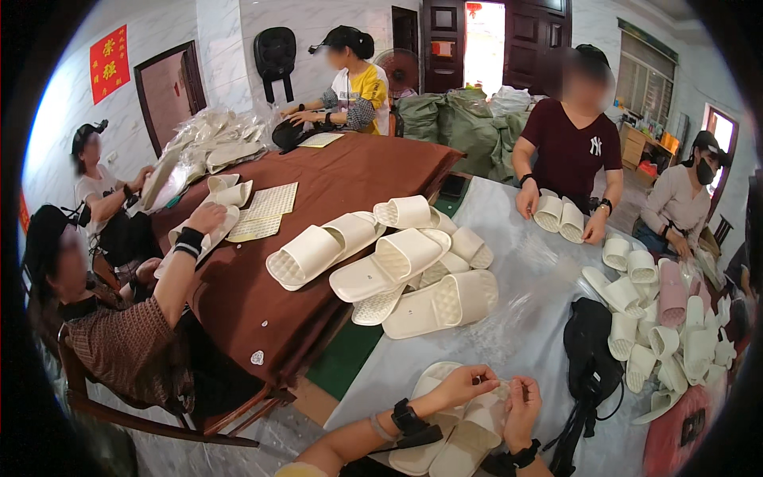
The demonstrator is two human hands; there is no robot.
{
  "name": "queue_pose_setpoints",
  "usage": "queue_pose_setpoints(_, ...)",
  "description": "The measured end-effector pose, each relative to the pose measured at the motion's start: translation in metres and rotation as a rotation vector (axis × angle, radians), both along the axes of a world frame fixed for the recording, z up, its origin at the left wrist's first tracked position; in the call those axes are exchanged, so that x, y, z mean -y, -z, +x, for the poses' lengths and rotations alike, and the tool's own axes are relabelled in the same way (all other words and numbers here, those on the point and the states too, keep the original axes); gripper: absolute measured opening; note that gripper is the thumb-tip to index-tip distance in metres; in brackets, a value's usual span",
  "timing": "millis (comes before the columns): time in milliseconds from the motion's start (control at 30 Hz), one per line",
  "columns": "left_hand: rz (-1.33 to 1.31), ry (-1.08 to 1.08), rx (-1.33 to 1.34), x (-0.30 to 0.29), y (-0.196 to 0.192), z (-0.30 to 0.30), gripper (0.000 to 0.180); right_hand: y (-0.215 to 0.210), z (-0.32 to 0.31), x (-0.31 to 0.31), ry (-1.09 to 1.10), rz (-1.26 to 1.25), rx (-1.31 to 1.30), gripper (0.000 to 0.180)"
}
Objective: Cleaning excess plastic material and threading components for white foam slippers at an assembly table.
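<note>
My left hand (467,386) and my right hand (521,407) come together at the near edge of the grey-covered table. Fingertips of both are pinched close to each other, and whatever they hold is too small or too hidden to name. Directly under them lies a pair of cream slippers (469,436), side by side, partly covered by my wrists. Each wrist wears a black band. Beyond my hands is a heap of cream slippers (441,306) with wide straps and dimpled soles, stacked across the edges of both tables.
Crumpled clear plastic (513,318) lies on the grey cover. To the right are a black bag (592,358) with straps and a pile of cream and pink slippers (671,286). Several people work around the tables; one holds a slipper pair (559,216) across from me.
</note>
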State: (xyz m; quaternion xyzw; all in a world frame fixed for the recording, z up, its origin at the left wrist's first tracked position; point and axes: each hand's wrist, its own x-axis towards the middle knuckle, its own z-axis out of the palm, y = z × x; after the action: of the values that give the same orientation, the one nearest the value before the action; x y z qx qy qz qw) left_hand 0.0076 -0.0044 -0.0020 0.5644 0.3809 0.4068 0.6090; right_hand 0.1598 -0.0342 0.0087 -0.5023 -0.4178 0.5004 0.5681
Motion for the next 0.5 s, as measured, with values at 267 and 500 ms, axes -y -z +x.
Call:
queue_pose_setpoints(267, 0.034, -0.025, 0.014, -0.002, 0.007, -0.001, 0.017, -0.015, -0.008, 0.003, -0.05, -0.023, 0.054, 0.01)
queue_pose_setpoints(500, 0.056, -0.028, 0.027, -0.001, 0.01, 0.002, 0.018, -0.01, -0.007, 0.003, -0.057, 0.04, 0.026, 0.012)
